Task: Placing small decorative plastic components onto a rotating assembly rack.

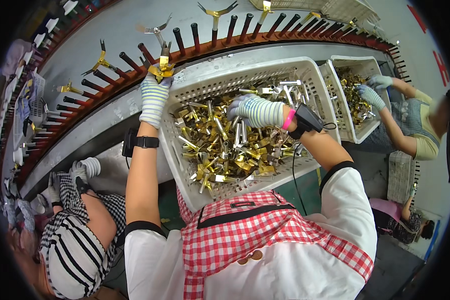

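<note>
My left hand (154, 97), in a striped knit glove, is raised to the curved conveyor rail and grips a gold-coloured metal part (161, 69) at a dark peg (165, 50). My right hand (257, 111), gloved the same way, reaches down into a white plastic basket (195, 82) and rests on a heap of gold and silver metal parts (225, 145); whether it holds one I cannot tell. A black device is strapped to each wrist.
The rail (110, 75) carries a row of dark red pegs, some with gold parts hung on them. A second white basket (357, 95) of parts stands at the right, where another person's gloved hands (372, 92) work. A person in stripes sits at lower left (80, 235).
</note>
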Action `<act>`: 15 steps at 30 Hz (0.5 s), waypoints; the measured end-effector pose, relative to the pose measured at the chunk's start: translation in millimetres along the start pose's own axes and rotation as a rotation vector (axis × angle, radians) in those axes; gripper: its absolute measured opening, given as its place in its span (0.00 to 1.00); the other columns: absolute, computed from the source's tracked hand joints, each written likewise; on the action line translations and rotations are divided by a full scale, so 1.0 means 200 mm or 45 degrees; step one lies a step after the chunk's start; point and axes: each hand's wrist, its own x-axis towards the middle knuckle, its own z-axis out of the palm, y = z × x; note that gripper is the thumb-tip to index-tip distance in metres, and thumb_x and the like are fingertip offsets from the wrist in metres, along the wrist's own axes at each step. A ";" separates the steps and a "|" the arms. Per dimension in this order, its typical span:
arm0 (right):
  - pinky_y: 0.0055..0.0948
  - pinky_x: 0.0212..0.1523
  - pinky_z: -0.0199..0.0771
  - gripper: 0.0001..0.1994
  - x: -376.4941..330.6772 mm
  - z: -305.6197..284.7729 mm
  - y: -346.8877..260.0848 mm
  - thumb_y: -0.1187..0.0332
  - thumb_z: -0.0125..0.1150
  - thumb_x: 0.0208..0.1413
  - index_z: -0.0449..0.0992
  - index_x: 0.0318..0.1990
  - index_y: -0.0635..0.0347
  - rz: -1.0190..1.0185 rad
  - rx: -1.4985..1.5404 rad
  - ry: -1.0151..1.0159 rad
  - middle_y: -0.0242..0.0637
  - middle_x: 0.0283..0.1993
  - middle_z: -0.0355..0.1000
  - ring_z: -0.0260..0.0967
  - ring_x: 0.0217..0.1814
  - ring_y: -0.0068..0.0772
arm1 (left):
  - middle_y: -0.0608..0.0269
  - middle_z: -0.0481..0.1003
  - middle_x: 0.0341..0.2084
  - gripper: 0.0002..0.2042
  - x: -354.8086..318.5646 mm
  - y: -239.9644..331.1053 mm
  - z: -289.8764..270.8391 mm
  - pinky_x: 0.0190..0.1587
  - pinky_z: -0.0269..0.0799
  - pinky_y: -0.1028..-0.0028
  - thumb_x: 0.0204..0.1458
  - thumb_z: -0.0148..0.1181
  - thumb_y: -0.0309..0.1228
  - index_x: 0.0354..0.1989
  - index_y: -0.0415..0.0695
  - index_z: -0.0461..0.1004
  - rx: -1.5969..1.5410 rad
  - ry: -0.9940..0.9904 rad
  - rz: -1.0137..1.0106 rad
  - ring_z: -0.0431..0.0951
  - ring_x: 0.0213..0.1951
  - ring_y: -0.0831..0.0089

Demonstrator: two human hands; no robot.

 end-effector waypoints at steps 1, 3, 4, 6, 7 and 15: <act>0.41 0.54 0.64 0.19 0.01 0.01 -0.06 0.72 0.62 0.43 0.74 0.47 0.50 -0.027 -0.049 -0.033 0.36 0.49 0.70 0.66 0.55 0.43 | 0.57 0.79 0.34 0.16 0.00 -0.02 -0.01 0.42 0.73 0.71 0.45 0.65 0.23 0.44 0.37 0.73 0.018 0.019 0.001 0.79 0.36 0.68; 0.39 0.53 0.66 0.20 0.02 0.12 -0.12 0.72 0.63 0.42 0.74 0.47 0.51 0.095 -0.344 -0.405 0.36 0.49 0.71 0.67 0.54 0.42 | 0.55 0.79 0.34 0.16 0.00 -0.04 -0.02 0.42 0.73 0.70 0.45 0.65 0.24 0.44 0.37 0.73 0.038 0.032 -0.043 0.79 0.36 0.67; 0.39 0.51 0.67 0.20 0.04 0.16 -0.13 0.71 0.64 0.42 0.75 0.47 0.53 0.152 -0.421 -0.583 0.38 0.47 0.72 0.69 0.52 0.43 | 0.54 0.79 0.34 0.16 0.01 -0.05 -0.02 0.42 0.73 0.69 0.45 0.66 0.25 0.43 0.37 0.73 -0.028 0.028 -0.043 0.80 0.36 0.65; 0.39 0.48 0.69 0.15 -0.01 0.17 -0.16 0.70 0.62 0.46 0.76 0.45 0.55 0.125 -0.487 -0.533 0.39 0.43 0.74 0.72 0.50 0.42 | 0.53 0.79 0.34 0.17 0.00 -0.04 -0.01 0.41 0.73 0.69 0.44 0.66 0.26 0.43 0.37 0.72 -0.094 0.023 -0.045 0.80 0.36 0.64; 0.39 0.47 0.71 0.14 -0.02 0.17 -0.17 0.70 0.62 0.47 0.77 0.44 0.56 0.153 -0.508 -0.518 0.39 0.42 0.76 0.73 0.50 0.41 | 0.53 0.79 0.33 0.17 -0.01 -0.02 0.00 0.41 0.73 0.68 0.44 0.67 0.27 0.43 0.37 0.72 -0.114 0.001 -0.027 0.80 0.36 0.63; 0.36 0.46 0.69 0.13 0.16 0.05 -0.14 0.69 0.60 0.46 0.76 0.42 0.49 -0.269 -0.570 0.007 0.31 0.41 0.73 0.70 0.46 0.36 | 0.53 0.79 0.31 0.15 -0.01 0.00 -0.06 0.40 0.73 0.68 0.45 0.66 0.29 0.40 0.36 0.73 0.097 0.050 0.032 0.80 0.34 0.62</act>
